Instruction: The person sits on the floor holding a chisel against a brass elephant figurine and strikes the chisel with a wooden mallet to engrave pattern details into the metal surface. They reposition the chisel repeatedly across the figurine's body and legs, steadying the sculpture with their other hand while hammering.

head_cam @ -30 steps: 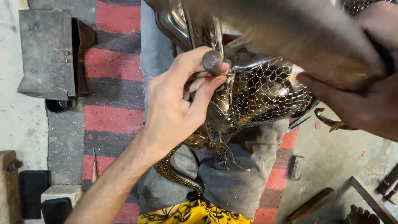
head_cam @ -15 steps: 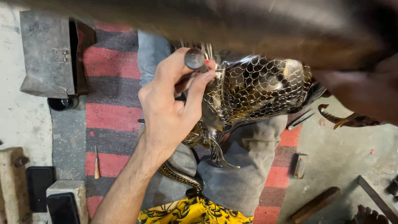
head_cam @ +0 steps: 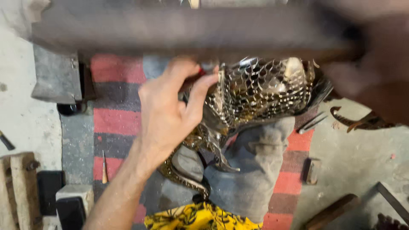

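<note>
Gripping a small punch-like tool, mostly hidden inside the fist, the person's left hand [head_cam: 170, 115] presses its tip against the edge of a shiny brass figure with a honeycomb of pierced scales [head_cam: 260, 91], which lies across the lap on grey trousers [head_cam: 251, 170] above a red-and-grey striped mat [head_cam: 117, 121]. The fingers are curled tight and the thumb lies along the tool. The right hand [head_cam: 370, 76] is a motion-blurred mass at the upper right, seemingly closed round a long dark wooden handle or mallet [head_cam: 179, 36] that sweeps across the top of the view; how firm that hold is cannot be told. A curling brass tail [head_cam: 181, 174] runs down from the figure toward a yellow-and-black patterned cloth [head_cam: 191, 217]. A grey metal block [head_cam: 57, 74] sits at the left, a small wooden-handled awl [head_cam: 104, 168] lies on the mat, and a curved rusty metal piece [head_cam: 360, 121] rests on the concrete floor [head_cam: 358, 162] to the right. The left fingers sit just beside the striking point, so a glancing blow could catch the knuckles or skid the tool across the thin pierced metal and dent it; the figure, propped only on the leg, could also slip.
</note>
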